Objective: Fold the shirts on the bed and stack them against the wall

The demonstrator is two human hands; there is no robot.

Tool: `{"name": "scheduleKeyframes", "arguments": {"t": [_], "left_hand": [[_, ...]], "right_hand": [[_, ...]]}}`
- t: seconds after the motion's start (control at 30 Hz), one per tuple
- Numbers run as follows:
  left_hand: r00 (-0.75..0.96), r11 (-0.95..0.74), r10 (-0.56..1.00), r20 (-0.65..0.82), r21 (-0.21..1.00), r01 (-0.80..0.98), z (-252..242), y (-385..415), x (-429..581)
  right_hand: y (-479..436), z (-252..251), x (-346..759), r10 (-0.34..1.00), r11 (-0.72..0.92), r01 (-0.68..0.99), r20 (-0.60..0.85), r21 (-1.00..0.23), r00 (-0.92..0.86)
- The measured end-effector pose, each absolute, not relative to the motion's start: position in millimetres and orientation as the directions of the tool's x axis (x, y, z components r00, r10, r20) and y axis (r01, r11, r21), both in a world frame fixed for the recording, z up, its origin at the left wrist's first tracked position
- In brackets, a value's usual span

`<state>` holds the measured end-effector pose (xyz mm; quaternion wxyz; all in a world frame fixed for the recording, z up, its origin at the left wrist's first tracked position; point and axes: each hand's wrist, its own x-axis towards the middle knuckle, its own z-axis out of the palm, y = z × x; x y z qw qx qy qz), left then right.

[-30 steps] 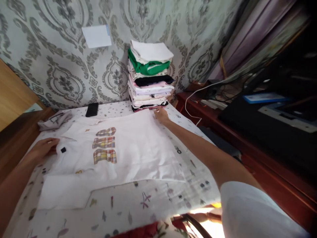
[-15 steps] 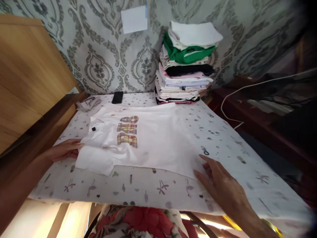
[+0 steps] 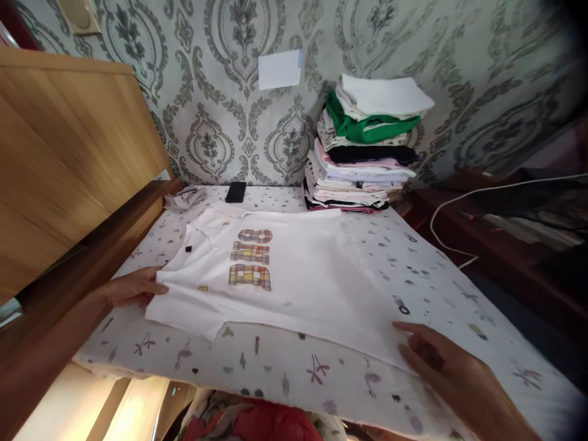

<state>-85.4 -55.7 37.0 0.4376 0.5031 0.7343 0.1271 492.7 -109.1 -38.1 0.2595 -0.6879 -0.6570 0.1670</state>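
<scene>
A white T-shirt lies spread sideways, its collar toward the left and its hem toward the right. Plaid lettering and a small black neck label show on it. My left hand pinches the shirt at the shoulder beside the collar, thumb on top. At the near hem corner, my right hand has its thumb and index finger closed on the fabric, which stretches toward it. The near edge between my hands runs fairly straight, with light creases near the sleeve.
A tall stack of folded clothes stands at the back against the patterned wall. A black phone and a crumpled cloth lie at the back left. A wooden panel borders the left; a white cable hangs at the right.
The near sleeve and shoulder have been smoothed and the collar opened out flatter. My right hand has pulled the hem corner right and nearer. The view has tilted slightly.
</scene>
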Motion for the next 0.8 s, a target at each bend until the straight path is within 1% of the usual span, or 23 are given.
{"name": "scheduleKeyframes", "arguments": {"t": [0.07,0.13,0.17,0.2,0.23,0.27,0.3,0.33,0.37,0.4,0.43,0.47,0.5,0.57,0.63,0.7,0.77,0.8], "left_hand": [[-0.050,0.498,0.802,-0.595,0.621,0.606,33,-55,-90],[-0.084,0.511,0.768,-0.635,0.528,0.678,33,-51,-98],[-0.135,0.479,0.787,-0.602,0.458,0.749,34,-48,-101],[-0.189,0.428,0.829,-0.527,0.379,0.820,36,-43,-102],[-0.224,0.365,0.883,-0.413,0.304,0.880,37,-37,-99],[-0.225,0.297,0.933,-0.280,0.246,0.923,39,-29,-92],[-0.188,0.219,0.970,-0.154,0.216,0.952,38,-20,-80],[-0.127,0.136,0.990,-0.056,0.214,0.967,36,-8,-63],[-0.039,0.038,0.999,0.000,0.246,0.969,32,4,-41],[0.087,-0.094,0.995,0.037,0.291,0.952,26,17,-18],[0.207,-0.214,0.977,0.057,0.335,0.917,18,30,6],[0.313,-0.304,0.949,0.039,0.375,0.876,9,42,29],[0.380,-0.348,0.925,-0.002,0.398,0.849,0,54,46],[0.428,-0.368,0.900,-0.082,0.383,0.847,-18,73,63],[0.380,-0.332,0.919,-0.108,0.307,0.892,-31,87,50],[0.279,-0.257,0.958,-0.068,0.225,0.940,-39,98,14],[0.145,-0.143,0.989,0.003,0.170,0.975,-41,110,-26],[0.109,-0.115,0.993,0.049,0.160,0.980,-40,116,-43]], "right_hand": [[-108,-43,501,0.996,0.015,0.815,0.084,-0.579,0.041],[-104,-47,508,0.993,0.030,0.843,0.116,-0.537,0.038],[-100,-47,510,0.988,0.044,0.865,0.152,-0.500,0.038],[-94,-46,509,0.979,0.066,0.887,0.200,-0.457,0.030],[-88,-43,504,0.969,0.101,0.904,0.249,-0.415,0.006],[-79,-39,494,0.957,0.153,0.913,0.289,-0.379,-0.041],[-69,-34,479,0.942,0.219,0.910,0.318,-0.351,-0.104],[-58,-29,459,0.927,0.294,0.895,0.329,-0.335,-0.181],[-45,-25,435,0.905,0.381,0.866,0.319,-0.323,-0.280],[-32,-21,408,0.881,0.449,0.835,0.312,-0.317,-0.356],[-19,-19,381,0.853,0.511,0.801,0.304,-0.313,-0.425],[-5,-19,356,0.824,0.562,0.766,0.287,-0.311,-0.488],[8,-21,336,0.803,0.595,0.740,0.263,-0.314,-0.535],[32,-30,314,0.794,0.608,0.731,0.215,-0.310,-0.569],[54,-41,323,0.809,0.587,0.757,0.180,-0.289,-0.559],[72,-49,355,0.856,0.517,0.817,0.174,-0.255,-0.487],[88,-50,394,0.919,0.383,0.897,0.187,-0.222,-0.346],[96,-47,411,0.944,0.308,0.929,0.188,-0.206,-0.271]]}}
